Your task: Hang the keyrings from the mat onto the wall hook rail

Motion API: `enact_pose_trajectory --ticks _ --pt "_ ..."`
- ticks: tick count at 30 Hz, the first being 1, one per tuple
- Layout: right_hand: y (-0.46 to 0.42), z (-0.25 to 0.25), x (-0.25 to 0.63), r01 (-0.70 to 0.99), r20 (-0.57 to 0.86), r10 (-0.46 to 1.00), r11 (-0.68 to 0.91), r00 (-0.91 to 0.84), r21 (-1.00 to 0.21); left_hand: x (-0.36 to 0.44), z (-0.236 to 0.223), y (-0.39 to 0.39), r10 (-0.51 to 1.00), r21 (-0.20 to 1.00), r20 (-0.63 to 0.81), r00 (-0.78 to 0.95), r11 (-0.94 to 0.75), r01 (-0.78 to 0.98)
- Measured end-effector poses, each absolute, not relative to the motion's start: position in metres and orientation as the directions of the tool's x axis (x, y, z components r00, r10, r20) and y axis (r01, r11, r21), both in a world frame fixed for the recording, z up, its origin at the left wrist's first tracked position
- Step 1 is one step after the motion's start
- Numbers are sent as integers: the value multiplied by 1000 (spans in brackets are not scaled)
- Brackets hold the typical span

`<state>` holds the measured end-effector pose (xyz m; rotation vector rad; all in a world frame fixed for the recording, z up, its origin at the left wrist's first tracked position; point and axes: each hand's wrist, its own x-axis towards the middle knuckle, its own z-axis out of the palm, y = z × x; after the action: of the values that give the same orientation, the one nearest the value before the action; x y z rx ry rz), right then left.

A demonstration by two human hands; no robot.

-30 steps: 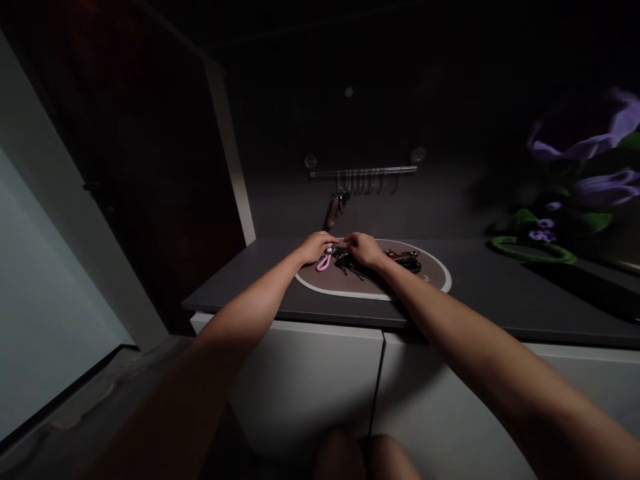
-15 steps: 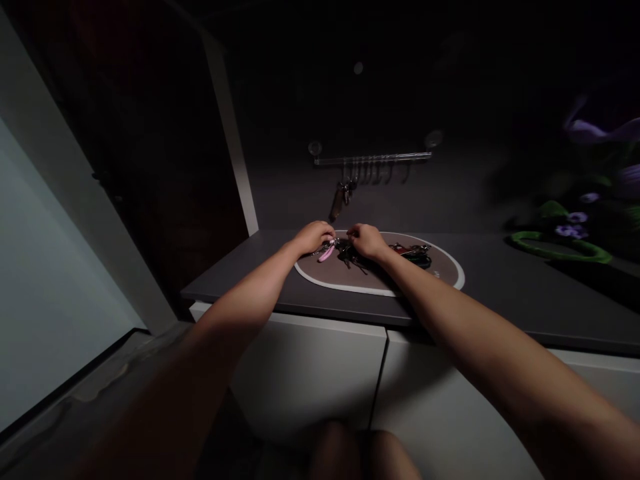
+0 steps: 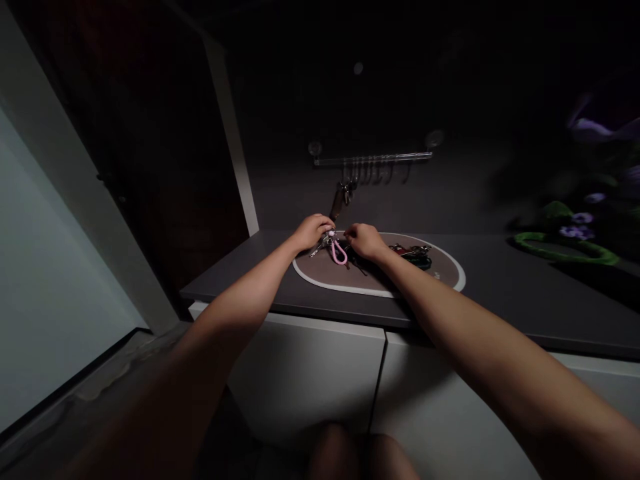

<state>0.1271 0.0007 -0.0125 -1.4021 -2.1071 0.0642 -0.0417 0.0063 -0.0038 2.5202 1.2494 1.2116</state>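
My left hand [image 3: 313,231] is closed on a bunch of keys [image 3: 319,248], from which a pink loop strap [image 3: 339,255] hangs. Just right of it, my right hand [image 3: 365,240] is curled with its fingertips pinched together, low over the mat. Dark keys or cords [image 3: 357,267] lie under those fingers, and I cannot make out what the fingertips grip. Beneath both hands is an oval brown mat [image 3: 330,277] with a pale rim. A pile of dark and red key items [image 3: 413,255] rests on the mat, right of my right wrist.
A clear hook rail [image 3: 373,159] is fixed to the dark wall by suction cups. One bunch of keys [image 3: 345,190] with a brown fob hangs at its left end. Purple flowers with a green ring [image 3: 565,248] stand at the right of the grey counter [image 3: 490,293]. White cabinet doors [image 3: 310,373] are below.
My left hand has risen slightly and moved a little left with the keys. The pink strap has swung right and now hangs as an open loop. My right hand has barely moved.
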Motion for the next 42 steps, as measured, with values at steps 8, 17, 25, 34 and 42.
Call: enact_pose_trajectory --ticks 8,17,25,34,42 --pt "-5 -9 125 697 528 821 509 -218 -504 -34 -4 4 819 750 550 162 -570 336" --pt "8 -15 122 258 575 793 609 -199 -750 -29 0 -2 855 856 508 98 -514 49" --pt "7 -13 121 145 565 793 601 -227 -786 -28 1 -2 873 874 479 90 -464 -148" --pt "-5 -6 121 -12 529 820 539 -218 -842 -29 1 -1 862 861 496 102 -474 -183" --pt "-3 -6 125 -10 610 757 625 -234 -780 -26 3 -3 847 846 526 74 -513 -145"
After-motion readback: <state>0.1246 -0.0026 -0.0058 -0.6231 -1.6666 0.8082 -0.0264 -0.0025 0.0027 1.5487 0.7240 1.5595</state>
